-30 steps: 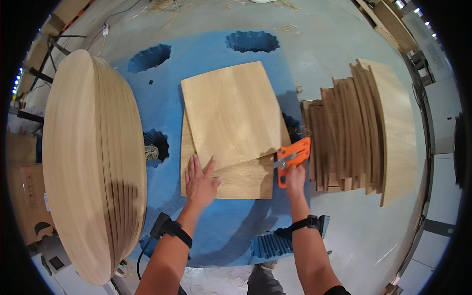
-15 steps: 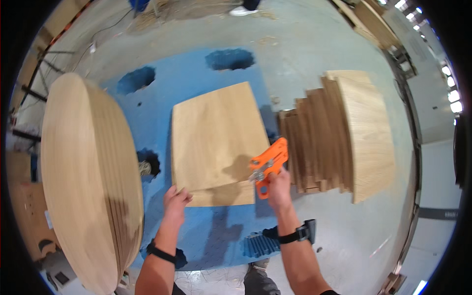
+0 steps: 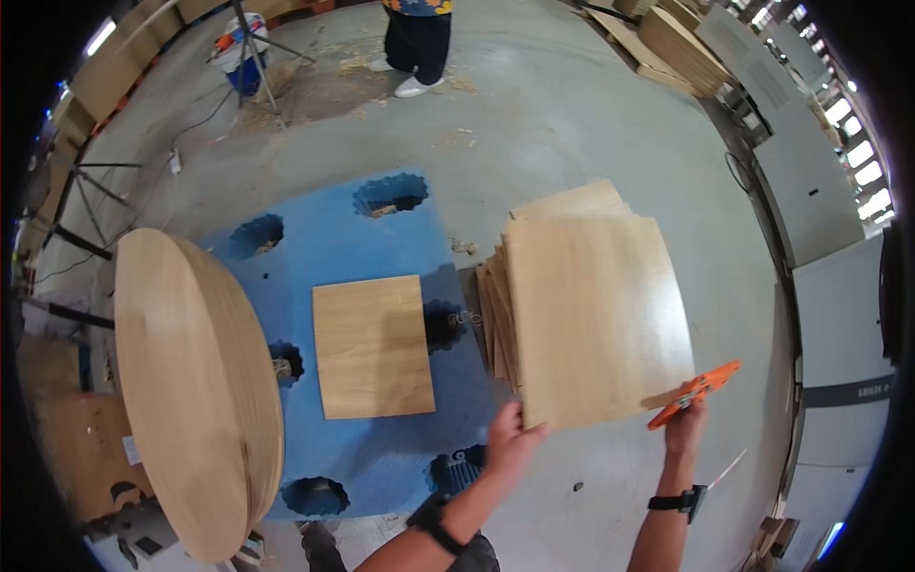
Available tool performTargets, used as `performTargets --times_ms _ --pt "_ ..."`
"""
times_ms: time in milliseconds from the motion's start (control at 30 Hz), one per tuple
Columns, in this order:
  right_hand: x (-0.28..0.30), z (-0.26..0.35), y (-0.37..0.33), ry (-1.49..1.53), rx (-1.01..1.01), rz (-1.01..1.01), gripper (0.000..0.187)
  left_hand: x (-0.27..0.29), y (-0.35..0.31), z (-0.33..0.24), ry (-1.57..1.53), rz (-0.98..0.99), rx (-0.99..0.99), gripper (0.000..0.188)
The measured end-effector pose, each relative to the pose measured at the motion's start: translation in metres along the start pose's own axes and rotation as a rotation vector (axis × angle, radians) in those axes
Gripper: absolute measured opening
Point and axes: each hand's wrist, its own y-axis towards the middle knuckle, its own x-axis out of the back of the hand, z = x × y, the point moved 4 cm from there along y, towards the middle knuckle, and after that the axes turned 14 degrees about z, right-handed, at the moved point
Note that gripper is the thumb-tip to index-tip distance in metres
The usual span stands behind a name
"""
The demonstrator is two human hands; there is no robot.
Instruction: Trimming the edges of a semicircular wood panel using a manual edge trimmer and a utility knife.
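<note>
A light wooden panel [image 3: 600, 315] with curved sides is held over the stack of boards on the right. My left hand [image 3: 513, 440] grips its near left corner, slightly blurred, thumb on top. Closed around an orange hand trimmer [image 3: 696, 393] with metal parts, my right hand [image 3: 686, 429] is at the panel's near right corner. Whether its fingers also bear on the panel is hidden. A smaller, nearly rectangular wooden board [image 3: 374, 348] lies flat on the blue plastic pallet [image 3: 372, 462].
Beneath the held panel, a stack of boards [image 3: 496, 310] leans unevenly beside the pallet. A tall stack of oval-edged panels [image 3: 181, 400] stands at left. Farther off, a person [image 3: 415, 48] stands near a tripod [image 3: 253, 57] and a blue-and-white bucket [image 3: 246, 71]. Wood shavings litter the floor.
Both hands have moved right, carrying the larger panel from the pallet to above the right stack. The smaller board is now uncovered. The trimmer stays in my right hand.
</note>
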Motion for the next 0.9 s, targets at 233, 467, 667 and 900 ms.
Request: performTargets --times_ms 233,467,667,900 --pt "0.023 -0.024 0.038 0.055 -0.118 -0.097 0.025 -0.022 0.028 0.014 0.274 0.097 0.077 0.044" --pt "-0.076 -0.123 -0.086 -0.187 -0.226 0.118 0.042 0.155 -0.133 0.069 0.57 -0.156 0.332 0.055" --pt "-0.252 -0.304 -0.139 -0.231 -0.444 0.479 0.047 0.342 -0.145 0.047 1.404 -0.389 0.247 0.064" --pt "-0.347 -0.412 -0.14 -0.357 -0.384 0.506 0.049 0.47 -0.081 0.071 1.128 -0.38 0.253 0.074"
